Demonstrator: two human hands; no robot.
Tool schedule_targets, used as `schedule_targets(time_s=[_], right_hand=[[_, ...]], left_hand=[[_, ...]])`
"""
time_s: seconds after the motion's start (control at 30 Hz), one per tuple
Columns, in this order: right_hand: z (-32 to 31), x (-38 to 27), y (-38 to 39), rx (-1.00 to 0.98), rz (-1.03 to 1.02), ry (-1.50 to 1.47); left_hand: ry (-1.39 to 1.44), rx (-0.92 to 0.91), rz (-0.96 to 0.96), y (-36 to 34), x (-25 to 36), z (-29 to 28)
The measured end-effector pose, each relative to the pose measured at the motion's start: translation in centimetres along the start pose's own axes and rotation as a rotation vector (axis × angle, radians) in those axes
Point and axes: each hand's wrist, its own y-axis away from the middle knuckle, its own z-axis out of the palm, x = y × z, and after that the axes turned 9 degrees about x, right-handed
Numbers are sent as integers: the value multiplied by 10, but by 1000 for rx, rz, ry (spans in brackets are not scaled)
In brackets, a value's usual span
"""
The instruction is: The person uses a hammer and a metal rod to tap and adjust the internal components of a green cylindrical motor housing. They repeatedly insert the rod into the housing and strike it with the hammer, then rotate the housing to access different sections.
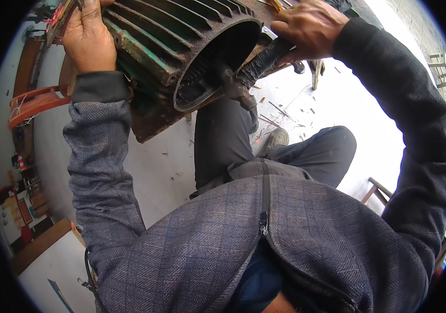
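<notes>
- Closed round the hammer [237, 89], the right hand [310, 28] has it by the handle, so the head is free at the far end. The left hand [91, 39] is at the shell [165, 39], on its left side, fingers bent, maybe to keep it still. Its tips run off the top, so I can't tell how far it is closed, or on what.
- Under it all is a pale floor [160, 161].
- Off to the left is a red chair [31, 96], well apart from the work.
- Up high, the big green shell lies on its side over a brown board [152, 123], which seems to hold it up. Its round open end faces the person.
- At that open end is the hammer's head. Dark wrap on the handle may help the grip.
- Small bits [279, 108] lie about on the floor.
</notes>
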Motion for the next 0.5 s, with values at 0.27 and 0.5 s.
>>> schedule_targets(time_s=[0.27,0.5], right_hand=[[-8,11,-7,171,-297,-67],[4,11,-5,182,-105,-128]], left_hand=[[4,-1,35,-3,0,1],[-16,-8,35,-3,-6,-5]])
